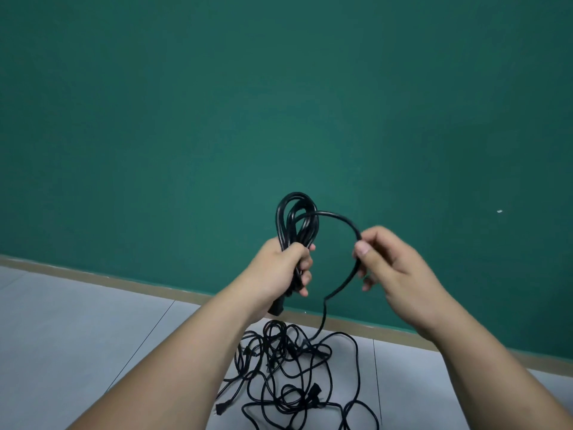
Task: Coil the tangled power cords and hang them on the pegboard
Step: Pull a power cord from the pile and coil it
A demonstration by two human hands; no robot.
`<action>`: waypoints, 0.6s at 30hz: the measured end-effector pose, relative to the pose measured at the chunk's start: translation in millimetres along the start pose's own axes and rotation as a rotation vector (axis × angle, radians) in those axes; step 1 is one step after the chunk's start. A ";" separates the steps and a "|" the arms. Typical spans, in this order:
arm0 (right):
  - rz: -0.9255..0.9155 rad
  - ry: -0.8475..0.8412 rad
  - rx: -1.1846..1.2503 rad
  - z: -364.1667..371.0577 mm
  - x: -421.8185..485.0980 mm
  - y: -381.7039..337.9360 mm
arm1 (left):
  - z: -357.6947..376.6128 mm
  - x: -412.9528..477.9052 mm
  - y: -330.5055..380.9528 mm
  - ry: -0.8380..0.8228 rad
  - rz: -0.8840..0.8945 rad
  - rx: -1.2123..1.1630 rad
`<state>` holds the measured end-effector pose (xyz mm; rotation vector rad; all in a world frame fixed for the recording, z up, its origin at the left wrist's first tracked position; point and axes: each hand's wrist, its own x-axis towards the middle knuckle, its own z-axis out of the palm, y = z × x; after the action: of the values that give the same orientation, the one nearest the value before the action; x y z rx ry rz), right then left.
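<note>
Loops of black cord (297, 212) stick up out of the left hand (283, 268). I see that hand with its fingers curled tight round the bunch of loops. It holds them up in front of the green wall (279, 88). A black plug (276, 308) pokes out under the hand, close to the wrist.

One strand (338, 216) of the same cord bends over from the loops in an arch and goes to the right hand (393, 265). The right hand pinches that strand between thumb and fingers. The two hands are apart, side by side, at about the same height. The arch of cord sits between them.

Below the right hand the strand goes down, makes a small kink, and drops into the pile of cords (290, 349) on the floor (93, 336). The pile lies low between the two arms, on grey tiles, near the foot of the wall. It is a messy heap of thin black cords that cross over each other, with a few plugs in it. I cannot tell how many cords are in there.

A tan strip (93, 276) runs along the bottom of the wall. A tiny white speck (499, 211) shows on the wall, off to the right.
</note>
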<state>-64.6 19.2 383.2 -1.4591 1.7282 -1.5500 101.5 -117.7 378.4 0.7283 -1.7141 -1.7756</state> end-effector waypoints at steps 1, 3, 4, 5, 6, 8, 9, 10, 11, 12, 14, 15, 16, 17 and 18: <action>-0.067 0.083 0.011 0.8 0.7 -10.5 | -1.3 -0.9 -0.6 -0.027 0.016 0.109; -0.148 0.206 0.016 2.0 1.1 -23.2 | -1.2 -3.8 -3.7 -0.113 0.040 0.313; -0.159 0.252 -0.004 1.9 1.8 -23.9 | 1.0 -6.1 -5.0 -0.154 0.039 0.378; -0.153 0.291 -0.035 2.0 3.1 -21.6 | 3.2 -7.6 -6.6 -0.187 0.037 0.415; -0.134 0.323 -0.060 1.8 4.3 -17.4 | 5.3 -8.4 -8.5 -0.217 0.043 0.435; -0.054 0.365 -0.069 0.4 6.3 -8.6 | 8.9 -8.8 -9.7 -0.268 0.067 0.468; -0.001 0.381 -0.035 -0.3 6.9 -5.8 | 10.6 -9.1 -9.0 -0.290 0.088 0.484; 0.051 0.394 0.021 -1.0 7.1 -4.3 | 12.2 -9.2 -8.1 -0.311 0.110 0.490; 0.096 0.402 0.090 -0.9 7.2 -3.5 | 14.0 -10.0 -6.9 -0.323 0.136 0.491; 0.132 0.405 0.162 -0.1 6.9 -3.1 | 15.4 -10.7 -7.0 -0.318 0.164 0.483; 0.173 0.395 0.277 3.5 6.7 -4.2 | 19.1 -11.5 -9.0 -0.273 0.183 0.456; 0.184 0.390 0.321 5.4 6.9 -5.3 | 21.1 -11.8 -10.8 -0.242 0.180 0.453; 0.198 0.386 0.363 7.4 7.0 -6.5 | 22.7 -10.9 -13.4 -0.212 0.177 0.454; 0.218 0.384 0.409 9.0 7.5 -7.2 | 23.8 -9.8 -15.8 -0.188 0.184 0.464; 0.243 0.380 0.453 10.3 7.7 -7.9 | 24.5 -8.3 -19.3 -0.168 0.198 0.480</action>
<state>-55.6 8.8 389.7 -0.7436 1.5273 -2.0015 89.1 -94.3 359.9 0.5832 -2.2783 -1.3342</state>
